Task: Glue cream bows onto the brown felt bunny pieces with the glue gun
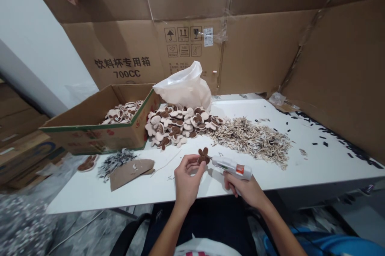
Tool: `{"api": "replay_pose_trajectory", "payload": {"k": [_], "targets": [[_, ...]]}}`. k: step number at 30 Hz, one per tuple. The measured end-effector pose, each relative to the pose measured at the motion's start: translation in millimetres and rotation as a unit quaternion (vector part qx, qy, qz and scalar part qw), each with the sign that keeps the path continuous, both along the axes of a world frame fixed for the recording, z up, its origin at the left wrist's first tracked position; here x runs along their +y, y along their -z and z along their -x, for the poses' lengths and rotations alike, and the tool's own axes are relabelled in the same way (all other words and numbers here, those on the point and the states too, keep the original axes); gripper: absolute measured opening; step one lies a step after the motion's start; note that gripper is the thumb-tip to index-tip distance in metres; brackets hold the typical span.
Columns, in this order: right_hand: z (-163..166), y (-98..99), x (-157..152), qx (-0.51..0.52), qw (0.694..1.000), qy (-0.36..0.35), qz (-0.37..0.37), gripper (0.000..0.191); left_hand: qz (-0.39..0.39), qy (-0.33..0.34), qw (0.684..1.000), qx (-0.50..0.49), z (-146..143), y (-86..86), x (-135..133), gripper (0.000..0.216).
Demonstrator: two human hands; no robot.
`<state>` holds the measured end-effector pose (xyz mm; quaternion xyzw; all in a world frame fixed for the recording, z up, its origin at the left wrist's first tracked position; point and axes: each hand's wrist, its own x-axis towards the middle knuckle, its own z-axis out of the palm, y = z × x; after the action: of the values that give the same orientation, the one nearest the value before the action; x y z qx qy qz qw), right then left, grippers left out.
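Brown flower piece (203,155) in left grip (187,176)

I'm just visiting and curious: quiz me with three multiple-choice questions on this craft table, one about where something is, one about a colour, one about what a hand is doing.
1. Where does the white plastic bag lie?
A. Inside the cardboard box
B. Behind the heap of flower-shaped pieces
C. On the floor

2. What colour is the flower piece in the left hand?
A. Brown
B. Blue
C. Green

3. What is the right hand doing?
A. Resting flat and empty
B. Lifting the cardboard box
C. Holding the white glue gun, its nozzle at the flower piece

Answers: 1 B, the bag sits just beyond the heap. 2 A, its petals are brown. 3 C, its fingers wrap the gun's handle.
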<state>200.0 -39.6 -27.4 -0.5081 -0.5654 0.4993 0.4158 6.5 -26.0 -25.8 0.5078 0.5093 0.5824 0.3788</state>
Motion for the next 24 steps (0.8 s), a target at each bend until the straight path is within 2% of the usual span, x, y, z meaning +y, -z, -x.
{"api": "replay_pose_trajectory", "payload": {"k": [16, 24], "targets": [[1.2, -1.1, -0.1, 0.006, 1.000, 0.001, -0.001, 0.034, 0.000, 0.004, 1.000, -0.008, 0.8, 1.8, 0.9, 0.025], [2.2, -2.4, 0.1, -0.009, 1.000, 0.020, 0.000, 0.025, 0.007, 0.012, 1.000, -0.014, 2.3, 4.4, 3.1, 0.025]]}}
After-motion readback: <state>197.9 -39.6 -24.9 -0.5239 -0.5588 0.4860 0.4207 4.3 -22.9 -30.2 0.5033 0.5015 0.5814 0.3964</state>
